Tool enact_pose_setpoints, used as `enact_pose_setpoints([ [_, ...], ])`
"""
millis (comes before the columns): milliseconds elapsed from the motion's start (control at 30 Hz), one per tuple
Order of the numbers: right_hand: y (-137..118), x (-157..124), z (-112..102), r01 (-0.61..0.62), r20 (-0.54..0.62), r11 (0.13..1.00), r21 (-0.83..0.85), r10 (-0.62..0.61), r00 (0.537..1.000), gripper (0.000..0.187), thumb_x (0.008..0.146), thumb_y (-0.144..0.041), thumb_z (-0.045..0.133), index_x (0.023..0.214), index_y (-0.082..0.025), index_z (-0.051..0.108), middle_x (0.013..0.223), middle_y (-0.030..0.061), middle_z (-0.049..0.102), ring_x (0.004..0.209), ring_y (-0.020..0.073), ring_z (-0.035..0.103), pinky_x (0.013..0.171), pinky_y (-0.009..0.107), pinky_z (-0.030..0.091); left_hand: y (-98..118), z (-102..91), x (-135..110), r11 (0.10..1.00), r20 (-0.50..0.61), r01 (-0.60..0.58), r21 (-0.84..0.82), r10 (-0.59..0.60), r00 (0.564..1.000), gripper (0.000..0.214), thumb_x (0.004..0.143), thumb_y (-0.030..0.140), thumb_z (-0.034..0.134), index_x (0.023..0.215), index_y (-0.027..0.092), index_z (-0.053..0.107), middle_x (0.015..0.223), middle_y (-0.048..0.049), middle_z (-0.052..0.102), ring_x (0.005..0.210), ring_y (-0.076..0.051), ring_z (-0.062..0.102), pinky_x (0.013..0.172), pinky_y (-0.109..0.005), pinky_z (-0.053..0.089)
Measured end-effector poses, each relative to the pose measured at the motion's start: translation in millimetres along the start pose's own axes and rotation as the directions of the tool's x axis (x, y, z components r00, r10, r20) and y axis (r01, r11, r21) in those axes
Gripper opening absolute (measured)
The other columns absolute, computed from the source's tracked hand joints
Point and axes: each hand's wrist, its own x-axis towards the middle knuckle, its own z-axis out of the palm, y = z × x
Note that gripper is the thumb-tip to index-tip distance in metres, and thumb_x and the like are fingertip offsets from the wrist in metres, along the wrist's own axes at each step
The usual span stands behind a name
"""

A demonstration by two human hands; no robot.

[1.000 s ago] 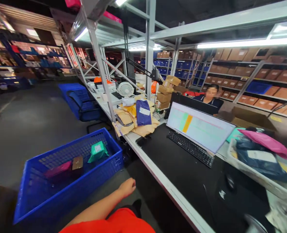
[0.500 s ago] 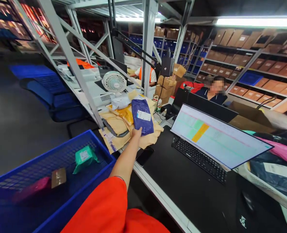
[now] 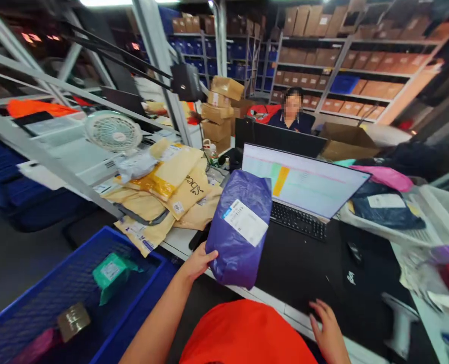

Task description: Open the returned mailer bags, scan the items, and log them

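Note:
A purple plastic mailer parcel (image 3: pixel 232 258) with a white shipping label (image 3: pixel 246 222) is in my left hand (image 3: pixel 199 261). The thumb lies over its lower left corner, and the parcel is held up in front of the keyboard and monitor. My right hand (image 3: pixel 326 326) hovers at or rests on the front edge of the black desk mat (image 3: pixel 304 273), fingers apart and holding nothing. To its right, a white and grey handheld barcode scanner (image 3: pixel 401 323) lies on the mat. Left of the purple parcel, a pile of kraft and yellow mailers (image 3: pixel 186 194) covers the desk.
A blue plastic crate (image 3: pixel 133 313) at lower left holds a green parcel (image 3: pixel 110 273), a small brown box (image 3: pixel 74 322) and a pink parcel. The monitor (image 3: pixel 304 177), keyboard (image 3: pixel 304 221) and mouse (image 3: pixel 355 253) stand on the desk. A person (image 3: pixel 290 119) sits behind the screens.
My left hand has lifted the purple parcel off the mailer pile and brought it nearer and to the right. My right hand has come into view. The camera has turned right.

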Motion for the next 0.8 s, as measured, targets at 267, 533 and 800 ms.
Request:
enact_pose_setpoints([
  [267, 37.5, 46.1, -24.6, -0.117, 0.047, 0.992, 0.041, 0.115, 0.992, 0.044, 0.085, -0.038, 0.049, 0.118, -0.019, 0.070, 0.126, 0.0146, 0.061, 0.121, 0.0284, 0.060, 0.104, 0.042, 0.051, -9.0, 56.7, 1.7, 0.989, 0.208, 0.093, 0.114, -0.115, 0.971, 0.070, 0.059, 0.061, 0.090, 0.107, 0.012, 0.075, 0.099, -0.0125, 0.078, 0.091, -0.029, 0.073, 0.088, -0.042, 0.059],
  [533, 126.5, 70.0, -60.9, -0.217, -0.142, 0.959, -0.183, 0.192, 0.971, 0.054, 0.085, -0.042, 0.040, 0.118, -0.007, 0.067, 0.121, 0.0250, 0.062, 0.119, 0.0372, 0.058, 0.104, 0.052, 0.047, 0.6, 63.2, 29.3, 0.945, 0.211, 0.169, 0.281, -0.233, 0.949, 0.060, 0.064, 0.055, 0.088, 0.107, 0.014, 0.075, 0.097, -0.0103, 0.078, 0.091, -0.028, 0.073, 0.090, -0.043, 0.058],
  [800, 223.2, 48.4, -82.9, -0.798, -0.412, 0.603, -0.007, 0.725, 0.552, 0.102, 0.062, -0.072, 0.063, 0.141, -0.008, 0.052, 0.119, 0.0363, 0.059, 0.114, 0.0602, 0.058, 0.076, 0.071, 0.049, -51.1, 50.8, 95.7, 0.751, 0.102, 0.302, 0.587, -0.439, 0.893, 0.052, 0.065, 0.050, 0.082, 0.104, 0.016, 0.075, 0.100, -0.0098, 0.078, 0.102, -0.031, 0.072, 0.092, -0.042, 0.056],
])
